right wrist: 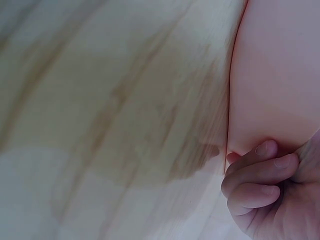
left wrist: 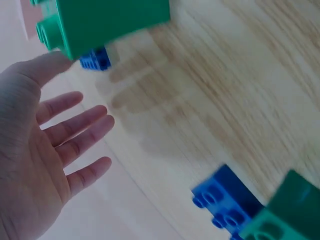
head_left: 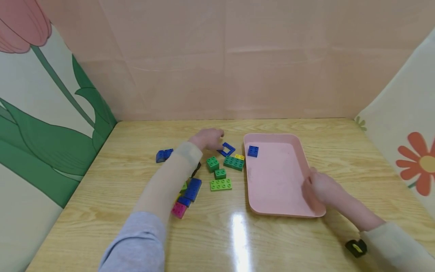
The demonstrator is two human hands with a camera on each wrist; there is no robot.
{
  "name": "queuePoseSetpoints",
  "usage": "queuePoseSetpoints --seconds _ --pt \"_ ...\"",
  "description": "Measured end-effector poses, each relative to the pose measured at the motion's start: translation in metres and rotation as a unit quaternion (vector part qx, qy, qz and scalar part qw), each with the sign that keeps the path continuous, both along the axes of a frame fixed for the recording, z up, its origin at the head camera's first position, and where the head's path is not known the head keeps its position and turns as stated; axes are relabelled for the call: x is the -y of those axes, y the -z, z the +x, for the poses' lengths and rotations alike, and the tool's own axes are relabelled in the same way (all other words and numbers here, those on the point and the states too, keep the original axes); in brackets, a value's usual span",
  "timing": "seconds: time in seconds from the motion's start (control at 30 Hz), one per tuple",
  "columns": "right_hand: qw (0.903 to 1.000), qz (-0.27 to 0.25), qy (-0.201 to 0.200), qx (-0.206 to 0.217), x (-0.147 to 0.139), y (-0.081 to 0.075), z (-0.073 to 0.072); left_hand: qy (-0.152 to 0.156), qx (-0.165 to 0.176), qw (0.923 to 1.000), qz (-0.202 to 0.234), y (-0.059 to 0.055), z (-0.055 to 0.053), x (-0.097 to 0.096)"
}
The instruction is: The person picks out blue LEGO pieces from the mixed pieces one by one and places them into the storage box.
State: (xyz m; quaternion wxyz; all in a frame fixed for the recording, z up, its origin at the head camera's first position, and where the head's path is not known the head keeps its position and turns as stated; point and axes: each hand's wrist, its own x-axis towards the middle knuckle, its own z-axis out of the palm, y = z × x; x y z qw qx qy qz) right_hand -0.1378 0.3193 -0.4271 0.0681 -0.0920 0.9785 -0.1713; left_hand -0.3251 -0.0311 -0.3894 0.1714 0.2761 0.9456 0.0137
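Note:
In the head view my left hand (head_left: 208,138) reaches over the far part of a group of toy building bricks, its fingertips close to a blue open-frame brick (head_left: 230,146). In the left wrist view its fingers (left wrist: 82,142) are spread apart, with nothing between them, and a large green brick (left wrist: 115,22) overlaps the thumb tip. My right hand (head_left: 323,186) grips the right wall of a shallow pink tray (head_left: 275,185); the right wrist view shows its fingers (right wrist: 250,199) curled at the tray's side. Inside the tray, near its left wall, sits one blue brick (head_left: 253,151).
Nearest the tray's left side are a dark green brick (head_left: 233,163) and a yellow one (head_left: 239,156). A lime brick (head_left: 221,184) lies closer to me. Blue bricks (head_left: 193,189) and a pink brick (head_left: 179,210) lie beside my left forearm, which hides others. A pinkish backdrop (head_left: 224,75) rises behind the table.

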Motion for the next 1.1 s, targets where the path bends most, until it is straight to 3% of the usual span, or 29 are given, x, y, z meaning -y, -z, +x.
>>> queuePoseSetpoints --seconds 0.3,0.53,1.1 --pt "0.9999 0.003 -0.004 -0.013 -0.001 0.001 0.0 -0.021 -0.007 0.9996 -0.018 -0.003 0.018 -0.028" --pt "0.9999 -0.001 -0.005 -0.013 -0.001 0.002 0.0 -0.013 -0.013 0.9989 -0.044 0.0 0.017 -0.039" --pt "0.9998 -0.009 -0.006 -0.014 0.0 0.004 0.0 -0.018 -0.003 0.9994 -0.03 0.002 0.019 -0.04"
